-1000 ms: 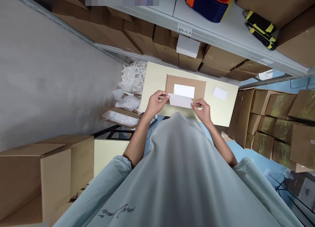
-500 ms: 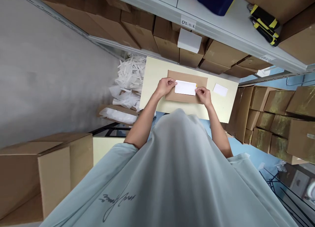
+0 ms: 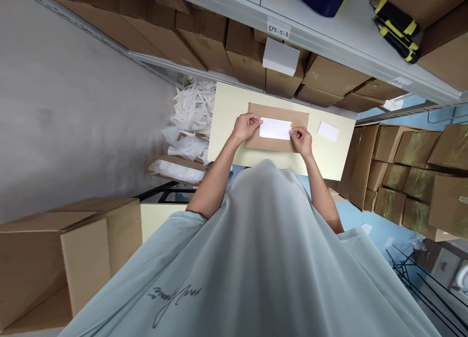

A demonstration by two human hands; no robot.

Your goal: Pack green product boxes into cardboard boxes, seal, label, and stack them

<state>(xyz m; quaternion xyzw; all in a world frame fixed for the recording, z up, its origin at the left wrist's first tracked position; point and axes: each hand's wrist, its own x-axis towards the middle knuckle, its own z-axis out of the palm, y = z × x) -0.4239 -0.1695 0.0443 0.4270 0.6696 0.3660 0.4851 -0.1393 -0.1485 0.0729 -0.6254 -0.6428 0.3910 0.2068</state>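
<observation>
A flat white rectangle [image 3: 276, 128] with a small yellow mark at its right end lies over a brown cardboard piece [image 3: 268, 144] on the pale yellow table; whether it is paper or a thin box I cannot make out. My left hand [image 3: 246, 126] pinches its left end between thumb and fingers. At the opposite end, my right hand [image 3: 302, 140] is closed in a pinch on the lower right corner. A smaller white card [image 3: 328, 131] rests on the table to the right of my right hand.
Beyond the table, a grey shelf [image 3: 234, 15] carries cardboard boxes, with yellow-black cutters [image 3: 397, 32] on its upper level. White scraps [image 3: 193, 103] are piled at the left. An open carton [image 3: 86, 259] stands at lower left, and stacked cartons [image 3: 405, 164] fill the right side.
Both hands keep their pinch on the white rectangle's ends, with almost no movement. The view has shifted slightly.
</observation>
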